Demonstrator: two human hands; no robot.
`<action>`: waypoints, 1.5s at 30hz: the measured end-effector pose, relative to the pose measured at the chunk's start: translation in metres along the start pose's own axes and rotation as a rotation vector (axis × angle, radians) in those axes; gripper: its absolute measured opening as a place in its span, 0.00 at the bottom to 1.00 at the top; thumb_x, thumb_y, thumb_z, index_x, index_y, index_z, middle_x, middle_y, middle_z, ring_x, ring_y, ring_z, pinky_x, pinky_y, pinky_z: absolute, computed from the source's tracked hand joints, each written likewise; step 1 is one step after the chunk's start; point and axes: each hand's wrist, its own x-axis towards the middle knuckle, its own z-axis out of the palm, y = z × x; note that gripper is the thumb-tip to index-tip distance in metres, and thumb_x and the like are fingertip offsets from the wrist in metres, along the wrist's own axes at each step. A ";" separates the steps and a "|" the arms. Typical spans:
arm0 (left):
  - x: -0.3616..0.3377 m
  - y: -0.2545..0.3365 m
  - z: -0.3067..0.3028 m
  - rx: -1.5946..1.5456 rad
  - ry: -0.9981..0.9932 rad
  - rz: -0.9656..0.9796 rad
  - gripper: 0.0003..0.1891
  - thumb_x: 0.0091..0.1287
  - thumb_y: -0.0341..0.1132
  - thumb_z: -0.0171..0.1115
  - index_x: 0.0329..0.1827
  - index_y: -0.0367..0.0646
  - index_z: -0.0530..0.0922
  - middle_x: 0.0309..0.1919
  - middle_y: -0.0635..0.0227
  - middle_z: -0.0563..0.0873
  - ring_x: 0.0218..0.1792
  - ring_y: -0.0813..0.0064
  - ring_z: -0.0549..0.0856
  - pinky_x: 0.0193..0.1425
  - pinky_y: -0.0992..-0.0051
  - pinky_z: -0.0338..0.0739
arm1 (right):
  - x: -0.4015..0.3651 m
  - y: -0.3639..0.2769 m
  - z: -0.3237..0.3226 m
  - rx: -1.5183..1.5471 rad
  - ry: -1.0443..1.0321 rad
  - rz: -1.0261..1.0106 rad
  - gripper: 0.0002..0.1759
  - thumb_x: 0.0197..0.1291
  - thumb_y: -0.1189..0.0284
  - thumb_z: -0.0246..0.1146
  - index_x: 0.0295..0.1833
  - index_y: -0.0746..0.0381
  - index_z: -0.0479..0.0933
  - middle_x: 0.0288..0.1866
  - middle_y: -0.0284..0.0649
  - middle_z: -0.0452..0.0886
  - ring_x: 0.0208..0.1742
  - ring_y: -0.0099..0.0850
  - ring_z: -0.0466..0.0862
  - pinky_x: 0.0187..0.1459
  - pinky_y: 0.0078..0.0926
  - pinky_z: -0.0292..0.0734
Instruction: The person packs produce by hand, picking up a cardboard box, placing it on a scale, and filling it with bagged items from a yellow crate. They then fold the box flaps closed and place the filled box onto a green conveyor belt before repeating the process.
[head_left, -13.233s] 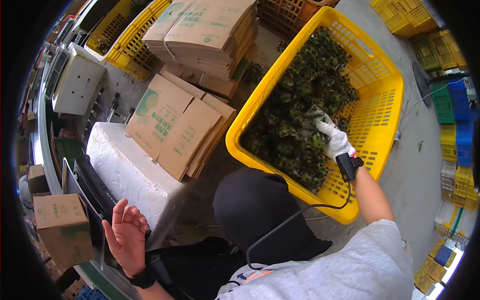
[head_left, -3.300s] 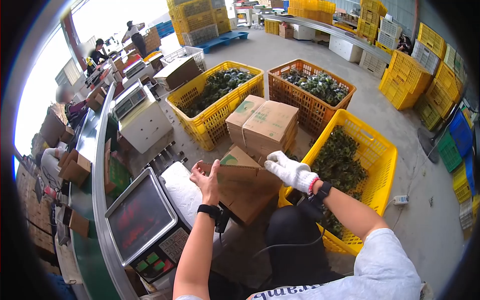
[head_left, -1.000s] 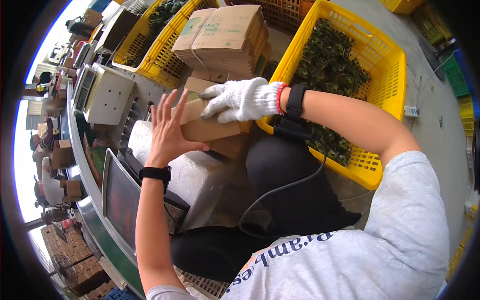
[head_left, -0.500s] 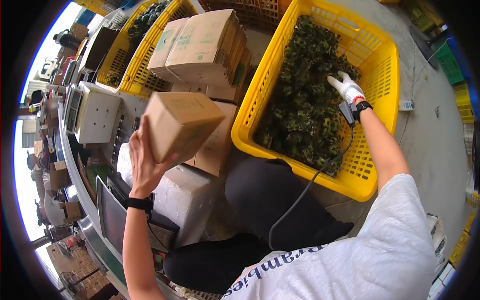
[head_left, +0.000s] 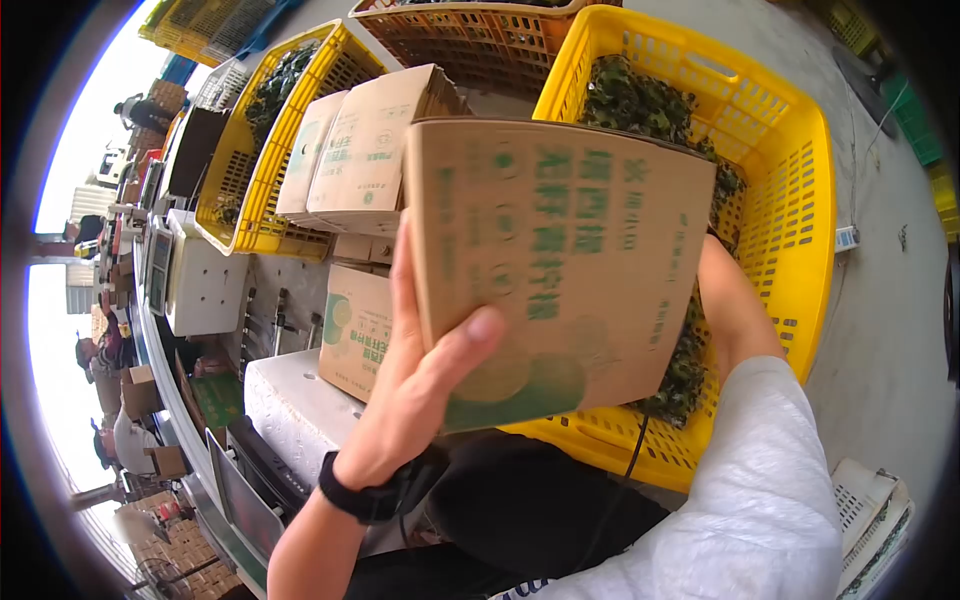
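A cardboard box [head_left: 590,250] with green printing is held up before me, its printed side facing me. My left hand [head_left: 415,385] grips the box's left edge, thumb on the printed face and fingers round the side. Behind the box, my right hand is hidden; only its forearm [head_left: 735,300] shows, over the yellow crate. That yellow crate [head_left: 800,190] holds a mass of dark green, glossy pieces [head_left: 640,100], which look like leaves or small wrapped items. The box covers much of the crate's left side.
Flattened cartons [head_left: 370,140] are stacked at the left, above another printed box [head_left: 355,325]. A white foam box [head_left: 300,400] stands near my knees. Another yellow crate [head_left: 225,190] and an orange-brown crate [head_left: 470,45] lie beyond. White crates [head_left: 870,520] sit at the lower right.
My left hand has brought the box right and closer to me, turning its printed side into view. My right hand, earlier visible with spread fingers on the green pieces, is now behind the box.
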 end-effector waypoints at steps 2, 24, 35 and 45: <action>0.035 -0.016 0.030 0.041 -0.113 -0.023 0.57 0.70 0.56 0.66 0.87 0.49 0.32 0.72 0.45 0.72 0.72 0.57 0.73 0.74 0.62 0.69 | 0.026 0.053 0.046 -0.156 -0.028 -0.155 0.42 0.68 0.34 0.50 0.78 0.47 0.64 0.82 0.43 0.63 0.73 0.42 0.68 0.69 0.45 0.70; 0.113 -0.150 0.080 0.152 -0.091 -0.498 0.64 0.65 0.77 0.55 0.87 0.47 0.30 0.83 0.48 0.50 0.82 0.53 0.55 0.82 0.60 0.55 | -0.025 0.116 0.020 0.447 -0.246 0.193 0.50 0.66 0.27 0.46 0.85 0.44 0.56 0.88 0.49 0.47 0.83 0.52 0.61 0.79 0.48 0.60; 0.114 -0.129 0.087 0.215 -0.160 -0.729 0.63 0.59 0.85 0.49 0.83 0.73 0.19 0.86 0.56 0.42 0.79 0.38 0.56 0.62 0.25 0.66 | 0.038 0.154 0.162 0.670 -0.431 -0.929 0.49 0.70 0.71 0.66 0.87 0.58 0.43 0.90 0.37 0.44 0.88 0.27 0.46 0.83 0.30 0.45; 0.093 -0.094 0.072 0.001 -0.145 -0.693 0.58 0.60 0.83 0.51 0.85 0.77 0.28 0.81 0.62 0.57 0.69 0.49 0.71 0.60 0.40 0.72 | -0.133 0.078 -0.032 0.418 -0.213 -0.554 0.30 0.76 0.75 0.50 0.82 0.62 0.61 0.77 0.39 0.73 0.75 0.23 0.72 0.73 0.19 0.66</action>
